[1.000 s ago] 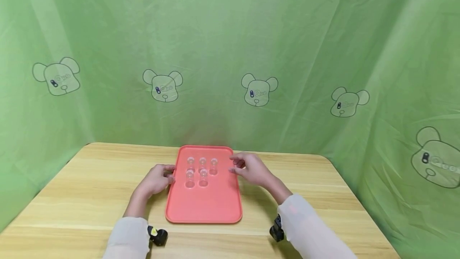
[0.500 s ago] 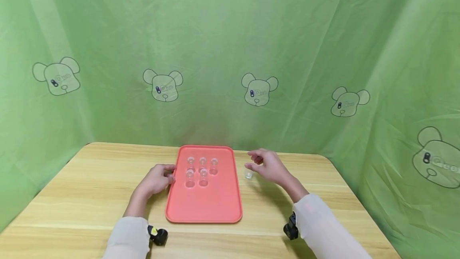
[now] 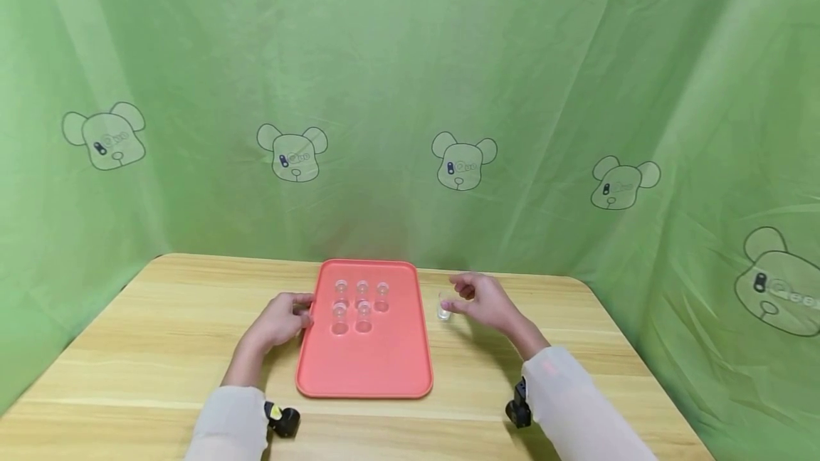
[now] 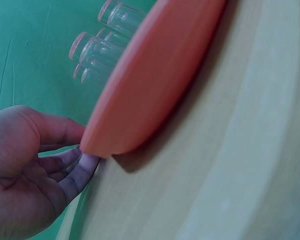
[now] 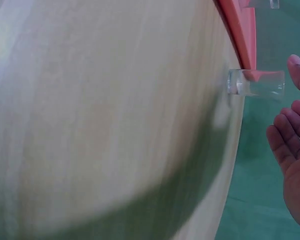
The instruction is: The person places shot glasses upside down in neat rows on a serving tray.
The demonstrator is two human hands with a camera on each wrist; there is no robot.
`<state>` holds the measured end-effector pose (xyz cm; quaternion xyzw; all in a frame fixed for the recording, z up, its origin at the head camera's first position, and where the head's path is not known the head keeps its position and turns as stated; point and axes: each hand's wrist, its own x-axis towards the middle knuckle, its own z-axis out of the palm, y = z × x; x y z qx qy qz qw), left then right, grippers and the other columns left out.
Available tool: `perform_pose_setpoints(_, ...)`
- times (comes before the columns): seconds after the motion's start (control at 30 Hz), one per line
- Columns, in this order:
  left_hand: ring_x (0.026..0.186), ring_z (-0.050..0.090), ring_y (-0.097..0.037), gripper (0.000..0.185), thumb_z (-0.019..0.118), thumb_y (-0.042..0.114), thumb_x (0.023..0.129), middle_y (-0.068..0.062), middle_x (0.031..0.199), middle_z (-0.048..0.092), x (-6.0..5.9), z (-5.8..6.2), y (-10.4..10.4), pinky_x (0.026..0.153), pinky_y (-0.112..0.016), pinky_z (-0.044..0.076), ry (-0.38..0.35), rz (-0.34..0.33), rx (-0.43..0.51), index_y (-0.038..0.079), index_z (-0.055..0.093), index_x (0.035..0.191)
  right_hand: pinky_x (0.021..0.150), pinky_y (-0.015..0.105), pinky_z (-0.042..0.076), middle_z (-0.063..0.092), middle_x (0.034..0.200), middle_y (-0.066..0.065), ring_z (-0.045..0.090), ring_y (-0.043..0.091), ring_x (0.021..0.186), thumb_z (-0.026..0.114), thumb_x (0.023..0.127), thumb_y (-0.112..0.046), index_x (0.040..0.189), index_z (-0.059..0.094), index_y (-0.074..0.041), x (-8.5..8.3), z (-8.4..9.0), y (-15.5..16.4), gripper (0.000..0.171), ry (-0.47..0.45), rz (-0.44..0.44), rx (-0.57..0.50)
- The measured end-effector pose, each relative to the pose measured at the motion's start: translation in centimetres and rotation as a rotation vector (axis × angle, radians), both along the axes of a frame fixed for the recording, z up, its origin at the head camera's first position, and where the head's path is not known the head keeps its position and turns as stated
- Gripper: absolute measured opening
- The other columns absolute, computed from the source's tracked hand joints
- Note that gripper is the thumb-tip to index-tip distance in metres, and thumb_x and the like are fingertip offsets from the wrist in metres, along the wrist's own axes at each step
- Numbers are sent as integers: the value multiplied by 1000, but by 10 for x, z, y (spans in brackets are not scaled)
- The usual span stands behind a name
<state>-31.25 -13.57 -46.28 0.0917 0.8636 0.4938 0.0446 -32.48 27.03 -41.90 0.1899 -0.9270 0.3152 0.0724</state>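
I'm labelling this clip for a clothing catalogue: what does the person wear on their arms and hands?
Both arms wear long, pale cream sleeves, the left sleeve and right sleeve reaching the wrists. The left hand and right hand are bare: no gloves, and no rings visible. Under each wrist sits a small black camera unit; the left unit bears a yellow mark, the right unit is plain.

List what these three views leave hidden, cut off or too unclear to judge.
- Head view: whether the five glasses on the red tray hold anything; too small.
- Left wrist view: left hand fingertips, hidden under the tray edge.
- Right wrist view: right hand, cut off by the frame beside the lone glass.
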Motion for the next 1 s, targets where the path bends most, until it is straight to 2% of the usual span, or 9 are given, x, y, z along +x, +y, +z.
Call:
perform_pose_setpoints(0.23, 97, 65, -23, 47, 61, -6, 91, -23, 125, 67, -1, -1, 0, 71, -31, 53, -3, 3, -4, -11, 56, 138, 86, 40, 56, 70, 103, 15, 65, 23, 93, 86, 84, -24, 127, 65, 11, -4, -12, 1, 59, -57, -10, -24)
perform_pose_setpoints(0.43, 99, 65, -24, 48, 62, -6, 91, -23, 127, 66, -1, -1, 0, 73, -31, 53, -7, 6, -2, -11, 57, 138, 77, 31, 55, 68, 94, 6, 63, 18, 87, 87, 82, -18, 126, 65, 10, -6, -24, -2, 56, -120, -52, -45)
perform_pose_setpoints(0.7, 104, 66, -26, 47, 61, -5, 93, -23, 130, 65, -2, 0, 0, 77, -30, 54, -23, 10, -2, -9, 56, 140, 65, 24, 48, 63, 81, 5, 56, 16, 75, 88, 79, -12, 112, 68, 9, -8, -35, -5, 44, -146, -87, -106)
perform_pose_setpoints(0.87, 102, 65, -25, 47, 61, -5, 93, -23, 128, 66, -3, 0, 0, 76, -31, 54, -21, 5, 0, -10, 56, 139, 63, 24, 45, 59, 76, 4, 52, 15, 71, 88, 79, -11, 102, 70, 3, -9, -40, -7, 33, -164, -91, -123)
perform_pose_setpoints(1.0, 101, 65, -25, 47, 61, -6, 92, -23, 128, 66, -2, 0, -1, 75, -32, 54, -19, 2, 6, -11, 56, 139, 64, 25, 45, 61, 76, 4, 53, 15, 71, 88, 79, -12, 102, 71, 3, -11, -42, -8, 32, -180, -94, -127)
